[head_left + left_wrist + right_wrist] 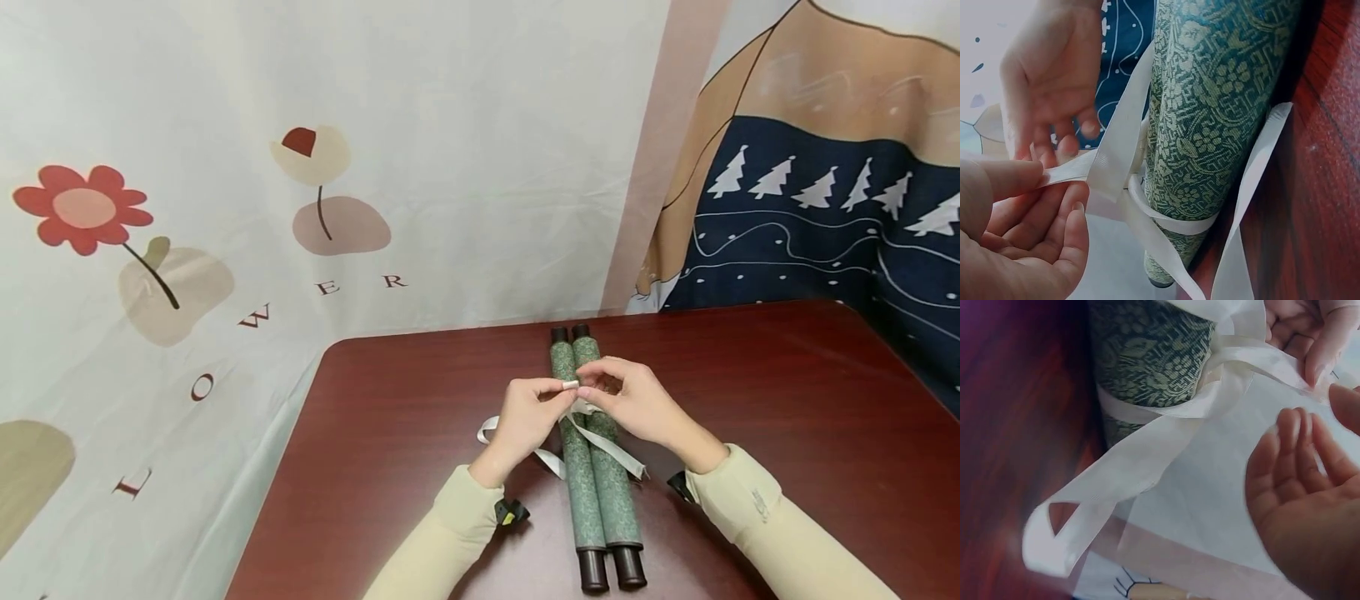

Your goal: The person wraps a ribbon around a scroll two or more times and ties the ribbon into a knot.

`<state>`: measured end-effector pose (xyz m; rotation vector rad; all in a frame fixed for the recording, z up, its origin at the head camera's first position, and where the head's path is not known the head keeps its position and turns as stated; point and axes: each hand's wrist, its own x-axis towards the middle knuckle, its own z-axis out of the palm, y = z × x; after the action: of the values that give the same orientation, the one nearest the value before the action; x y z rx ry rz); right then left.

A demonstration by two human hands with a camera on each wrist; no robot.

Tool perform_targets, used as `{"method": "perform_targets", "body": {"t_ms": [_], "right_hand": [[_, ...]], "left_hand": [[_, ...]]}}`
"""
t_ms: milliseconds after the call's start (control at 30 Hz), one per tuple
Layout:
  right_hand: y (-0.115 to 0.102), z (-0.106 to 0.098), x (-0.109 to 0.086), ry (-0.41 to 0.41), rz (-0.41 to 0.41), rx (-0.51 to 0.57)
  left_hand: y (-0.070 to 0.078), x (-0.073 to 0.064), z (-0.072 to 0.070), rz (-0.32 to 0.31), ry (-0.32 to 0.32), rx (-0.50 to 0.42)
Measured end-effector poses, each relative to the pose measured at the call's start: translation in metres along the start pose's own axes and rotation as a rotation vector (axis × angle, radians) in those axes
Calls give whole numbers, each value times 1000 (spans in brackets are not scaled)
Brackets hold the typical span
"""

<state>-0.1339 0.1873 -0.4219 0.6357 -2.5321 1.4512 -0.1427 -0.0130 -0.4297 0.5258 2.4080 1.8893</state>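
Two rolled scrolls in green patterned brocade, a left one [582,483] and a right one [617,492], lie side by side, their end knobs dark. A white ribbon [1119,144] passes round the brocade, with loose lengths falling to either side. Above the scrolls, my left hand [527,419] pinches a folded part of this ribbon between thumb and fingers. Close by on the right, my right hand [637,404] has its fingers loosely bent, with a gap between thumb and fingers in the right wrist view. No ribbon shows in its grasp there.
The scrolls lie on a reddish-brown wooden table [390,433]. A pale printed curtain [480,167] hangs behind its far edge, and a dark blue cloth with white trees [787,217] hangs at the right. Ribbon lengths trail on both sides of the scrolls.
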Motion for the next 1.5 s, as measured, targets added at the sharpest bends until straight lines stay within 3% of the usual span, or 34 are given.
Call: {"method": "perform_targets", "body": {"t_ms": [133,333,533,733,1067,1500], "right_hand": [[0,-3,-17,-18,-5,-105],[-2,3,-44,-82,-12,-378],[-2,12,-54,-46,-120,-553],[-1,13,-56,-7,-172,-583],[6,-22,-67,46,-35,-478],[31,-83,-84,-94,86,-482]], "left_hand": [[1,-2,0,6,20,11],[-1,-1,0,4,22,24],[0,-1,0,3,26,22],[0,-4,2,-7,26,21],[0,-4,2,-32,44,-8],[1,-3,-2,-59,69,3]]}}
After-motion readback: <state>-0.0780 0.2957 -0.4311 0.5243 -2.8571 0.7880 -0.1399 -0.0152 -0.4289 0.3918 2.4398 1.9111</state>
